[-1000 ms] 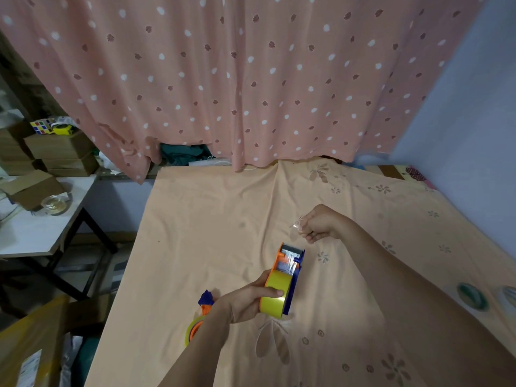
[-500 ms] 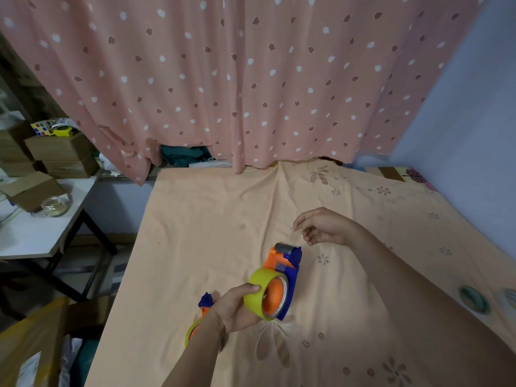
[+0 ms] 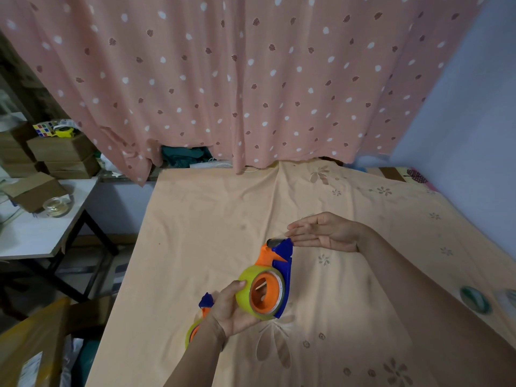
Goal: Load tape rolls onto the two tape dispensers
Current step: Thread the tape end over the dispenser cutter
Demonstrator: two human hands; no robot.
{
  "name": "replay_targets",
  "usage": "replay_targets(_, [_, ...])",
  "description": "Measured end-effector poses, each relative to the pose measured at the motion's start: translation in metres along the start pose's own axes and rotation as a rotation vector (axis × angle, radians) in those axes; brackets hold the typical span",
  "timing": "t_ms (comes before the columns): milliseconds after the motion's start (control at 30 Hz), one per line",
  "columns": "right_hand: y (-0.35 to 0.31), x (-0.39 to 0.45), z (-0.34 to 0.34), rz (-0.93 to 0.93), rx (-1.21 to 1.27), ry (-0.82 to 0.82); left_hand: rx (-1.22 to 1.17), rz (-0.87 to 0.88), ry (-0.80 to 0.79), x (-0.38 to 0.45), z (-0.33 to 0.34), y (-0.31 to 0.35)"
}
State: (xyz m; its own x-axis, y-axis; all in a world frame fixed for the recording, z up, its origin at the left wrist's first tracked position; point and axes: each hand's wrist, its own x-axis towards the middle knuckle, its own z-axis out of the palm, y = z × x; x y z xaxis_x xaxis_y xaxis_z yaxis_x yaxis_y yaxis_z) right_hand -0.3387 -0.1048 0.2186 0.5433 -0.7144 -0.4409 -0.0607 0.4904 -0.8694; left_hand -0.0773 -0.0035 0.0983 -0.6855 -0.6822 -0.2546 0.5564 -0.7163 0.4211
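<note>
The blue and orange tape dispenser [image 3: 279, 263] sits above the near middle of the peach cloth [image 3: 212, 219], carrying a yellowish tape roll [image 3: 252, 296] on its orange hub. The left hand [image 3: 233, 308] grips it from the left side, fingers and thumb curled round the roll. Half a second ago the dispenser faced more edge-on; it is now turned so the open hub shows toward the camera, and its cutter end points away, toward the far side.

The right hand [image 3: 324, 231] has changed most: a second ago it was pinched shut just beyond the cutter, and now it lies flat and open, fingers straight and together, their tips touching or just beside the dispenser's far blue tip.

A second dispenser [image 3: 205, 305] with its own roll lies on the cloth behind the left wrist, mostly hidden, where it was before. Two more tape rolls [image 3: 476, 300] rest at the cloth's right edge. A spotted pink curtain [image 3: 251, 79] hangs at the far side.
</note>
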Motion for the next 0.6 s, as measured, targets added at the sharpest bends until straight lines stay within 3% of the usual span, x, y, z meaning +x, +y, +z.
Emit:
replay_targets(467, [-0.012,0.002,0.000,-0.099,-0.046,0.139,-0.042,0.054,0.053,-0.003,-0.004,0.003])
replay_targets(600, [-0.001,0.006,-0.002,-0.110,-0.141,0.290,-0.047,0.055,0.050,-0.004,-0.002,0.004])
